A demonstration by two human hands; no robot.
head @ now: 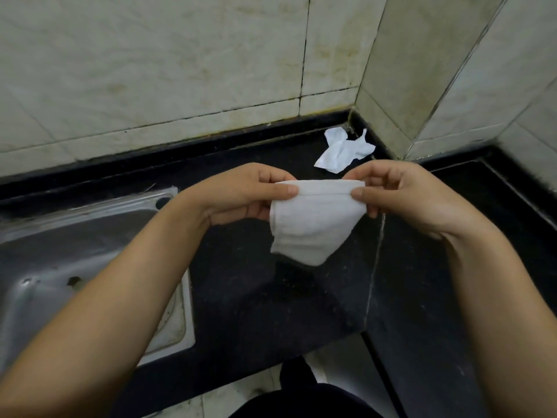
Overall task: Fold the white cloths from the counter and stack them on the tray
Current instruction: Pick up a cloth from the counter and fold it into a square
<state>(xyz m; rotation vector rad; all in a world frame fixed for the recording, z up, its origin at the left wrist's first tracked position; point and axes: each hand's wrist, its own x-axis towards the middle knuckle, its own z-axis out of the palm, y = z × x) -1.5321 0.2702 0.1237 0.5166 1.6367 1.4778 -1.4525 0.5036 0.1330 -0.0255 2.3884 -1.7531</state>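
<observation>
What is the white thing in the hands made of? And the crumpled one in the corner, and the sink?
Held cloth: looks like soft woven cotton, matte, with faint ribbed lines and a stitched hem.
Crumpled piece: thinner and brighter, maybe a paper or nonwoven wipe; hard to tell.
Sink: dull, scuffed grey metal, probably stainless steel.

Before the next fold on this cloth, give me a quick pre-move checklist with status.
1. Left hand pinches the top edge of the held cloth: ok.
2. Right hand pinches the other end of that edge: ok.
3. Cloth hangs free above the black counter, not snagged: ok.
4. Lower edge even for a neat fold: not ok, it hangs slanted, narrower at the bottom.
5. Tray to stack on in reach: cannot tell, no tray in view.
6. More cloths left: ok, a crumpled white cloth lies in the counter's back corner.
</observation>
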